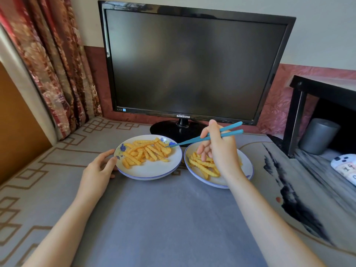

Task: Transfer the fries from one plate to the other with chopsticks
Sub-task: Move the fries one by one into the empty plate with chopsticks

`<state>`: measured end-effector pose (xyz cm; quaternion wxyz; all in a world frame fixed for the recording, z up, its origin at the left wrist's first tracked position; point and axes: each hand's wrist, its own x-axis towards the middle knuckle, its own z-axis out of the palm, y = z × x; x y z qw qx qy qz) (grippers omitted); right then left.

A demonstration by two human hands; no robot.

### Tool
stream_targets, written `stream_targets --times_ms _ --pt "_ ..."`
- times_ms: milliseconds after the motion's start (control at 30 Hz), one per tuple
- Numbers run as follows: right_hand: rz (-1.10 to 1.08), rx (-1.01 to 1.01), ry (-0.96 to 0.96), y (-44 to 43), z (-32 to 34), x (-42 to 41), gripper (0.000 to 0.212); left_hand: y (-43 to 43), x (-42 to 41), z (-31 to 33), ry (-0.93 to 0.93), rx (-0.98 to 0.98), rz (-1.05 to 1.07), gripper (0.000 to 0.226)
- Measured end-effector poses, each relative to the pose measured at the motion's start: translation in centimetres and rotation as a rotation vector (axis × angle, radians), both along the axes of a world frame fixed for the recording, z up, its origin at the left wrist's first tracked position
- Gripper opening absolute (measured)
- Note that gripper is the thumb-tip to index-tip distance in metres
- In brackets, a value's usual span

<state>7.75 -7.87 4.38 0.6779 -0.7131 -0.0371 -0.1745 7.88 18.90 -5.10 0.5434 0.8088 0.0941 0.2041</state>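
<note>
Two white plates with blue rims sit side by side on the table. The left plate [154, 171] carries a large heap of crinkle-cut fries [147, 152]. The right plate [247, 164] holds a smaller pile of fries [202, 165], partly hidden by my right hand. My right hand [219, 149] grips a pair of teal chopsticks [194, 140] above the right plate; their tips reach the right edge of the left plate's fries. My left hand [99, 168] holds the left plate's left rim, thumb on top.
A black monitor [192, 62] on a round stand [179, 130] stands just behind the plates. A black shelf [319, 89] with a grey cylinder [317, 135] is at the right, a white controller [344, 166] beside it. Curtains [54, 64] hang at the left.
</note>
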Motion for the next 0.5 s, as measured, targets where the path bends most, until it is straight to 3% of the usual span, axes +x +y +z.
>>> stream_targets --times_ms 500 --pt "-0.131 0.137 -0.025 -2.1 0.8 -1.1 0.042 0.1 0.1 -0.1 0.002 -0.010 0.002 0.030"
